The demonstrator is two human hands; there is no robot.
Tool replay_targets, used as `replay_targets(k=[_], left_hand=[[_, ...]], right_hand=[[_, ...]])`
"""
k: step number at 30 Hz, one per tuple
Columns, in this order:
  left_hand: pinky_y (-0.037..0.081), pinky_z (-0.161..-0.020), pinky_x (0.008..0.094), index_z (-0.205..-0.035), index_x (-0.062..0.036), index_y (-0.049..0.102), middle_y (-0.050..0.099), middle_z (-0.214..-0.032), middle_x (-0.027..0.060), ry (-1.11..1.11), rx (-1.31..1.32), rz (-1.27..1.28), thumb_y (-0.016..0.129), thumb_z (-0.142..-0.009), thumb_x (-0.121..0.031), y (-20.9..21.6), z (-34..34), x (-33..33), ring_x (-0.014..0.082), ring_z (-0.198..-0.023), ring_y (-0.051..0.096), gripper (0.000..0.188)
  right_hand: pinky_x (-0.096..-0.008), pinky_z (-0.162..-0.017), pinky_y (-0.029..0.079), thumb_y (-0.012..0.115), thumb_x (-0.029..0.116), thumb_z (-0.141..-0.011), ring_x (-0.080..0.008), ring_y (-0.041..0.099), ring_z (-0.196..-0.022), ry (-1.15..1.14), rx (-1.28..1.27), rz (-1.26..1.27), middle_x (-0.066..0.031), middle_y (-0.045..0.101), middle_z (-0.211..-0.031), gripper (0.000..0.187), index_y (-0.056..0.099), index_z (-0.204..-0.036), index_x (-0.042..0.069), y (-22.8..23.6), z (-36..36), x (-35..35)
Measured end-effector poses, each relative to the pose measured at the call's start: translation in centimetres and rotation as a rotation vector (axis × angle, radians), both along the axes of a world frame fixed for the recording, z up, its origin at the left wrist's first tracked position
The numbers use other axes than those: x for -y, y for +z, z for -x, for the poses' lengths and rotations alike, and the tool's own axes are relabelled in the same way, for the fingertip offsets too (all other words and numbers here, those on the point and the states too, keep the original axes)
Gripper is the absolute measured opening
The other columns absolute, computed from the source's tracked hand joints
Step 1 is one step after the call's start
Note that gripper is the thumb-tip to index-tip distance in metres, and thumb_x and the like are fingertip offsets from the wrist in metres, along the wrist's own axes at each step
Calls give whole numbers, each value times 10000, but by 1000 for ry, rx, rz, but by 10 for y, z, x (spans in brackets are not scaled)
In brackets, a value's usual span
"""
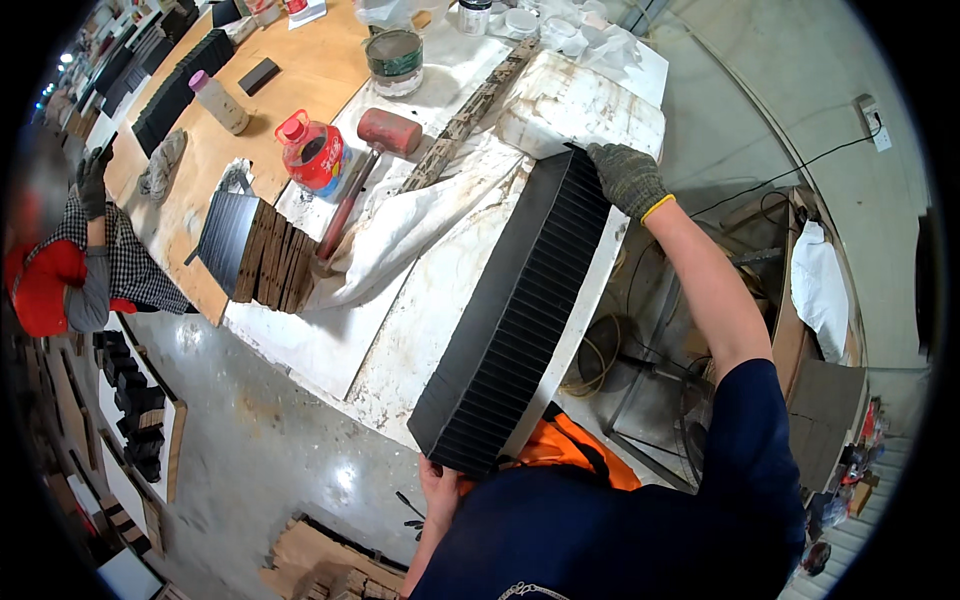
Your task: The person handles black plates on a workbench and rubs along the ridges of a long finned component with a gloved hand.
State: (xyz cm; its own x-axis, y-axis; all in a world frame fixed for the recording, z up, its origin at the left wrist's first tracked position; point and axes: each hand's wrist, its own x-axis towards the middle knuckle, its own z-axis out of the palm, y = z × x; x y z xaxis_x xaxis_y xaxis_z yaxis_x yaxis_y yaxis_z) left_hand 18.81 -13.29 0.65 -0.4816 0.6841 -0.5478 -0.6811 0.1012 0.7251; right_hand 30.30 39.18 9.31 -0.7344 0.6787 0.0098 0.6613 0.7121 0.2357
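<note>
A long row of thin black slabs [515, 310], packed face to face, lies slantwise along the white worktable's near right edge. My right hand [628, 180], in a dark knit glove with a yellow cuff, grips its far end, fingers bent over the corner. At the near end, my bare left hand [438, 490] holds the bottom corner, its fingers partly hidden under the slabs. Just beyond my right hand sits a white, brown-stained block [580, 105]. Left of the row, crumpled white cloth [385, 240] covers part of the table.
A red-headed mallet [390, 132], a red-capped bottle [312, 155], a stack of brown-edged slabs [265, 255] and a speckled bar [470, 115] lie on the table. Another person [60, 260] works at the left. Cables [790, 180] run along the right wall. Orange fabric [570, 450] hangs by my waist.
</note>
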Motion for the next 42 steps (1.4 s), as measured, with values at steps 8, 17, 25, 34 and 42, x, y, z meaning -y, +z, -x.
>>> replay_targets(k=[8, 17, 25, 34, 42], left_hand=[[463, -897, 318, -1238, -28, 452, 568, -1187, 80, 23, 11, 66, 698, -852, -193, -5, -1, 4, 171, -1042, 571, 486], [450, -876, 292, -1216, -52, 472, 584, -1136, 48, 8, -12, 57, 712, -844, -241, -3, -2, 1, 136, -1015, 562, 482], [439, -891, 291, -1234, -46, 476, 589, -1148, 52, 9, -17, 97, 702, -856, -219, -3, 0, 3, 136, -1034, 558, 474], [426, -909, 291, -1248, -43, 467, 586, -1159, 56, -40, -6, 129, 707, -852, -227, -13, 1, 9, 142, -1042, 556, 498], [482, -776, 261, -1237, -60, 461, 594, -1117, 58, -16, -13, 139, 704, -854, -202, -7, 0, 5, 135, -952, 590, 475]], right_hand=[[-430, -711, 510, 487, 110, -819, -295, 638, -844, 16, 102, 31, -119, 653, -883, 273, 584, -1072, 82, 16, 13, 2], [-434, -693, 515, 510, 93, -791, -278, 640, -850, 100, 135, 25, -117, 655, -902, 394, 543, -1184, 95, 10, 2, -12], [-420, -561, 539, 484, 133, -867, -299, 649, -680, 475, 368, 324, -133, 628, -723, 247, 528, -1106, 85, 48, 40, 91], [-444, -641, 506, 540, 62, -754, -311, 643, -773, 71, 92, 106, -134, 654, -831, 471, 544, -1222, 110, 23, 5, -5], [-420, -585, 536, 508, 125, -847, -298, 655, -723, 622, 151, 430, -112, 645, -796, 288, 550, -1132, 138, 49, 26, 114]])
